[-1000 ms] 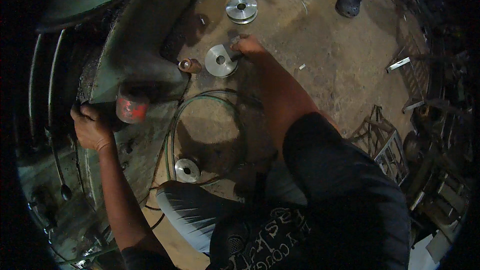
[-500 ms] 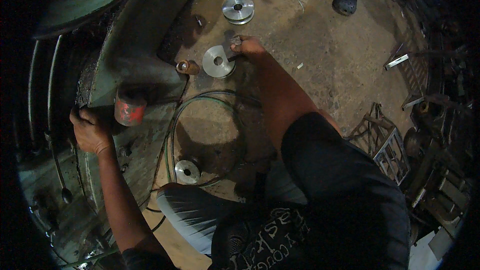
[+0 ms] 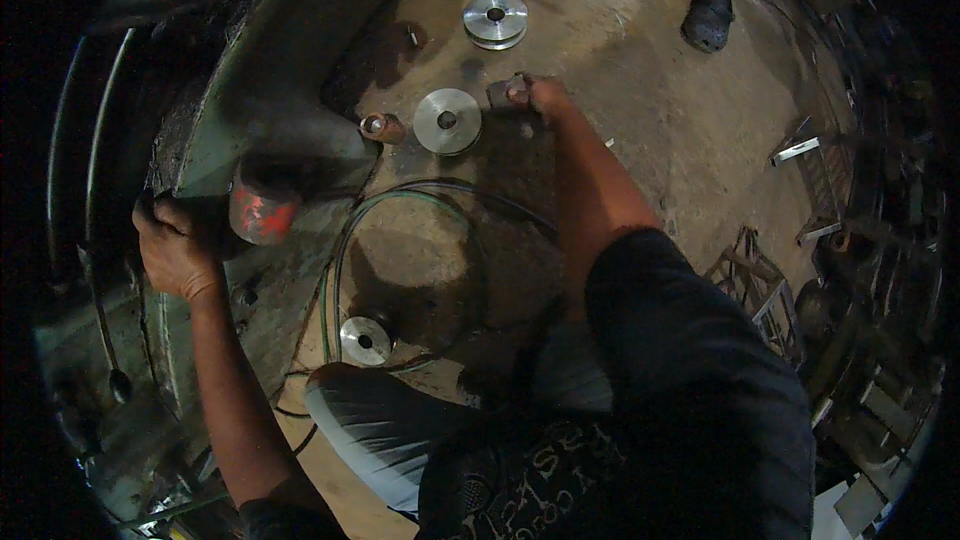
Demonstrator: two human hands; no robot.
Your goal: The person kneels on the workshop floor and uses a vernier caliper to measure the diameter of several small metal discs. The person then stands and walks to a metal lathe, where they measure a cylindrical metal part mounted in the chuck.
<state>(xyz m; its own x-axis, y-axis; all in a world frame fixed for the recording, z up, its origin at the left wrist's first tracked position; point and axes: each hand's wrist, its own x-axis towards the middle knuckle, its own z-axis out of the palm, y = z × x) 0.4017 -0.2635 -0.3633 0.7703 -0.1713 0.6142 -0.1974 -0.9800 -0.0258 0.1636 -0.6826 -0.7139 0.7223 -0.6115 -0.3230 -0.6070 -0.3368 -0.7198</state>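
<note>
My right hand (image 3: 540, 95) is closed on a small dark flat block (image 3: 507, 93), held just right of a silver pulley (image 3: 447, 122) and apart from it. The pulley lies flat on the floor, its round centre hole facing up. Left of it is a short brown hollow cylinder (image 3: 381, 128). At the left, my left hand (image 3: 175, 248) has its fingers curled over the edge of a large green machine (image 3: 290, 110). Beside that hand, a stubby cylinder with worn red paint (image 3: 264, 212) juts from the machine.
A second grooved pulley (image 3: 495, 18) lies farther off, and a smaller one (image 3: 366, 341) sits near my knee by a looped hose (image 3: 340, 250). A person's dark shoe (image 3: 707, 18) is at the far right. Metal frames (image 3: 765, 300) stand at the right.
My right hand has moved the dark block rightward, off the pulley it was overlapping. My left hand keeps to the machine's edge. The whole view has shifted slightly.
</note>
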